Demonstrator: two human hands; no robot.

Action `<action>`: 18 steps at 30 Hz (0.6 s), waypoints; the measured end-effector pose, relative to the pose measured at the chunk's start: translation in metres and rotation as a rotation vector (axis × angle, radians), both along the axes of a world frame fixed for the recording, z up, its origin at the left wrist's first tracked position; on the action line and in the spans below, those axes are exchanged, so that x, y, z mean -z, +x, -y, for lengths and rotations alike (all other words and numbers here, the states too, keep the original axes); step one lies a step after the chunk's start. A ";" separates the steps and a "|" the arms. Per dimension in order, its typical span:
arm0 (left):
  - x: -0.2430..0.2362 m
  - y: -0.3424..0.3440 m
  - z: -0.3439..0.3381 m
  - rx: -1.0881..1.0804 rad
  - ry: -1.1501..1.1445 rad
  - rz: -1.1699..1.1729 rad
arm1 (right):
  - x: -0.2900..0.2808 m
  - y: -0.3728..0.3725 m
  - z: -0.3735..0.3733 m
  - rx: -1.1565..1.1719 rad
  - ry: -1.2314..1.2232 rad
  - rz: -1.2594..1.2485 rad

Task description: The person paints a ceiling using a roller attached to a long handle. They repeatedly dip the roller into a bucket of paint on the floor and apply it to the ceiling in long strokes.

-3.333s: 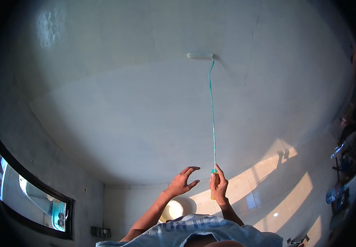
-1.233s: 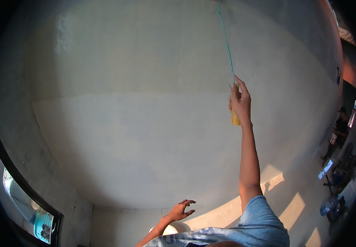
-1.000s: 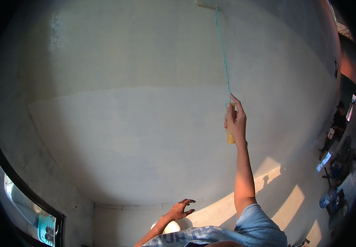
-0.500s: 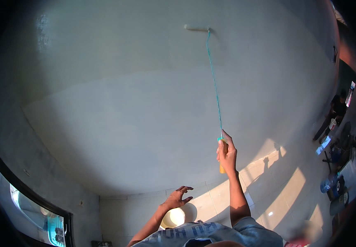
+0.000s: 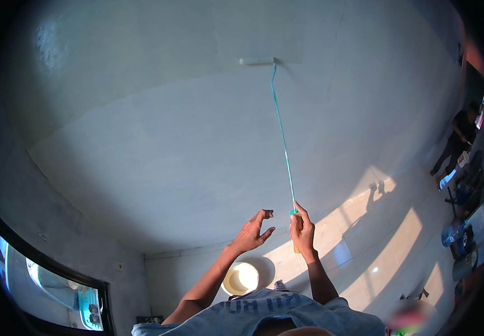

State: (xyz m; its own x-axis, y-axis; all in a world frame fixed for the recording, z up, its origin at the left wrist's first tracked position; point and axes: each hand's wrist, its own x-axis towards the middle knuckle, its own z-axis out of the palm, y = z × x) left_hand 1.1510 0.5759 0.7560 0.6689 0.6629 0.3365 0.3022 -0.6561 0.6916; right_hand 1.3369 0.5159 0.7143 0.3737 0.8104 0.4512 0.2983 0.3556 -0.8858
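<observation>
A paint roller with a long thin teal rod (image 5: pixel 283 134) leans up the wall in front of me. Its pale roller sleeve (image 5: pixel 257 60) touches the wall near the border between a greenish-grey area and a lighter grey-white one. My right hand (image 5: pixel 303 229) is wrapped round its yellow handle, the index finger stretched along the rod. Left of the handle hangs my left hand (image 5: pixel 249 234), fingers curved and apart, with nothing in it. Below that hand, a round cream-coloured bucket (image 5: pixel 234 280) of pale paint stands on the floor.
The wall (image 5: pixel 186 151) fills most of the view. Pale floor tiles (image 5: pixel 359 263) carry sunlit patches and shadows. At the lower left is a dark-framed window (image 5: pixel 57 299). A person (image 5: pixel 459 137) stands far right, near a blue-tinted water jug (image 5: pixel 450 234) and other clutter.
The roller sleeve has come down the wall and slightly left, with my right hand lowering on the handle. My left hand has risen toward the handle.
</observation>
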 end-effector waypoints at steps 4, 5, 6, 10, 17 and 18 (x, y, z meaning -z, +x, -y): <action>-0.007 0.003 -0.014 0.003 0.003 0.002 | 0.011 -0.015 -0.005 -0.055 -0.071 -0.073; -0.009 0.007 -0.017 0.008 -0.001 0.003 | 0.014 -0.014 -0.008 -0.059 -0.068 -0.069; -0.012 0.011 -0.020 0.013 -0.005 0.005 | 0.018 -0.013 -0.010 -0.064 -0.066 -0.066; -0.027 0.023 -0.024 0.030 -0.012 0.009 | 0.023 -0.010 -0.016 -0.069 -0.068 -0.035; -0.025 0.013 -0.029 0.050 -0.002 0.059 | 0.001 -0.018 -0.036 -0.014 0.003 0.047; -0.029 0.015 -0.032 0.045 -0.003 0.070 | -0.013 -0.015 -0.043 -0.007 0.036 0.067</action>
